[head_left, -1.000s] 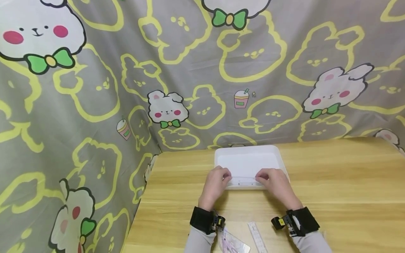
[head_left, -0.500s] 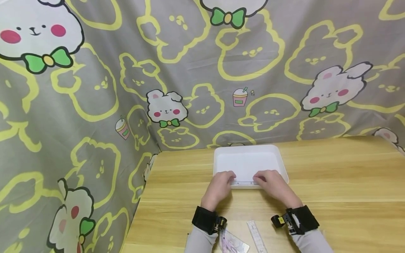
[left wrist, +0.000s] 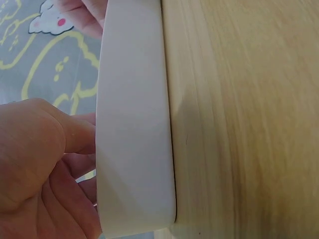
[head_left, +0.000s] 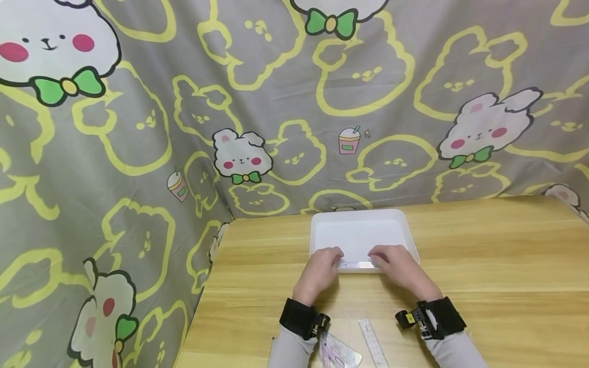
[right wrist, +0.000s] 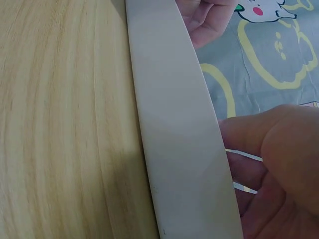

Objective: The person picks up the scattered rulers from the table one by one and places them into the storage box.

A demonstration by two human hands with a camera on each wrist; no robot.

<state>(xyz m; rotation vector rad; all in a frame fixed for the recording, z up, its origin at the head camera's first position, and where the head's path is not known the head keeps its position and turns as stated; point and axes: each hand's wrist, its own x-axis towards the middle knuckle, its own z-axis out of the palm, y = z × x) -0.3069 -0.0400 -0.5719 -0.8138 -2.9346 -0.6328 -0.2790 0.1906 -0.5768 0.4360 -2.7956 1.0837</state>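
Both hands reach over the near wall of a white tray [head_left: 361, 235]. My left hand [head_left: 320, 268] and my right hand [head_left: 399, 266] pinch the two ends of a clear plastic ruler [head_left: 352, 265], low along the inside of that wall. It catches a bright glare toward its right part. In the left wrist view, the left thumb and curled fingers [left wrist: 75, 134] go behind the tray wall [left wrist: 132, 124], which hides their tips. The right wrist view likewise has the right thumb [right wrist: 244, 134] and fingers partly behind the wall.
On the wooden table [head_left: 497, 266], nearer the body, lie another clear ruler [head_left: 374, 343] and a flat clear piece [head_left: 350, 354] with light purple scissors [head_left: 330, 353]. A grey patterned curtain [head_left: 285, 153] hangs behind and to the left.
Both hands have lowered slightly toward the tray's near wall, bringing the ruler down against it. Over the last half second they stay nearly still, and the glare on the ruler has shifted.
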